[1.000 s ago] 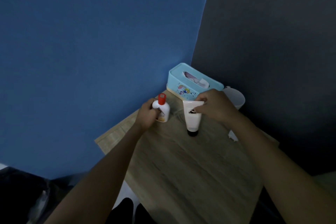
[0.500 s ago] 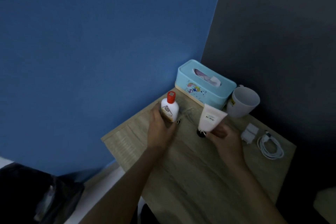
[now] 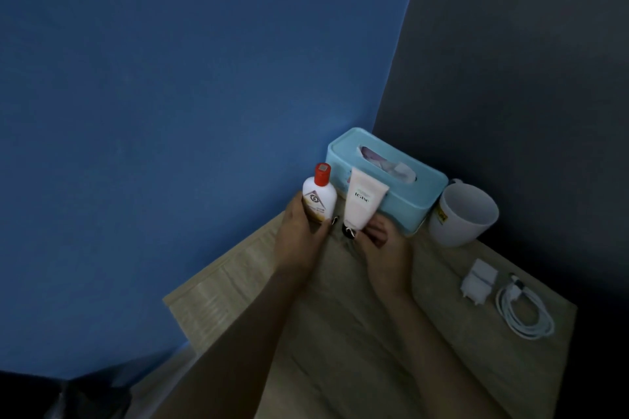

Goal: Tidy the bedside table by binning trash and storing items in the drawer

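Above the wooden bedside table (image 3: 340, 333): left hand (image 3: 301, 236) grips an upright red-capped white bottle (image 3: 319, 196); right hand (image 3: 383, 243) pinches a pale tube (image 3: 362, 202), cap down, before the blue tissue box (image 3: 401, 194).

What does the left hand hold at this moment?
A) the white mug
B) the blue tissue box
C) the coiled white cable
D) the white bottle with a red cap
D: the left hand grips the white bottle with a red cap; the right hand holds the pale tube; the mug, cable and tissue box are in no hand.
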A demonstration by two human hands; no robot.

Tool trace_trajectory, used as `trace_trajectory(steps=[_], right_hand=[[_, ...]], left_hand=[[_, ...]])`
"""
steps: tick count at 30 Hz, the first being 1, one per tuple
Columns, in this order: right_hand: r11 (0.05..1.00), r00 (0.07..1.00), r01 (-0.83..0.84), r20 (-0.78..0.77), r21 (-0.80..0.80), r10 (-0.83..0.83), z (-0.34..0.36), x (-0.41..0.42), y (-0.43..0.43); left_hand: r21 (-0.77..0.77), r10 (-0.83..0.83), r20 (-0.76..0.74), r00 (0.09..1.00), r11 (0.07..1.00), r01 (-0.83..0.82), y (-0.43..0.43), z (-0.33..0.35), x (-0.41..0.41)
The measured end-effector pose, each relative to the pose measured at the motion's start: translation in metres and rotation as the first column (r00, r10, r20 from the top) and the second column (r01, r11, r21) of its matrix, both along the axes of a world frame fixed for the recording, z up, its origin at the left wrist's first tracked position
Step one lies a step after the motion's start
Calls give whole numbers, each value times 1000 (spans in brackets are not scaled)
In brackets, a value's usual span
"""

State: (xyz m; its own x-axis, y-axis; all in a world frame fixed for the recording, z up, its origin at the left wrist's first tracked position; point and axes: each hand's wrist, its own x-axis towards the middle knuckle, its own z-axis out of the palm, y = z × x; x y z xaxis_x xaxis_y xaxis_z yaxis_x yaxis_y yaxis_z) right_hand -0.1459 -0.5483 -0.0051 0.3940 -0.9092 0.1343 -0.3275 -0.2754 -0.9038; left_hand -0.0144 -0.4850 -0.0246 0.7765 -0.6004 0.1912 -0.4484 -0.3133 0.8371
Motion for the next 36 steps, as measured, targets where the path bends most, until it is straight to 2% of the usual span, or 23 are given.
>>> trace_trajectory(steps=[17,26,30,34,36], right_hand=[[996,999,26,-21,-89,-28,-19,4,3],[997,999,19,-41,-71,-21,-19,5,3],[998,998,51,-43,32,-50,-14,3,8],[979,974,126,-209,162,-91,18,1,37],[945,894,146,-448,292,0,46,-3,48]], left_hand=[[19,10,40,999,1000,-11,-1,-7,2],[57,-22,-47,999,998,25,-2,-15,5],[80,-54,-177,983,994,69,10,-1,-4],[238,-122,-137,983,959,152,66,40,-26],[359,-129,-109,986,919,160,94,67,-31]])
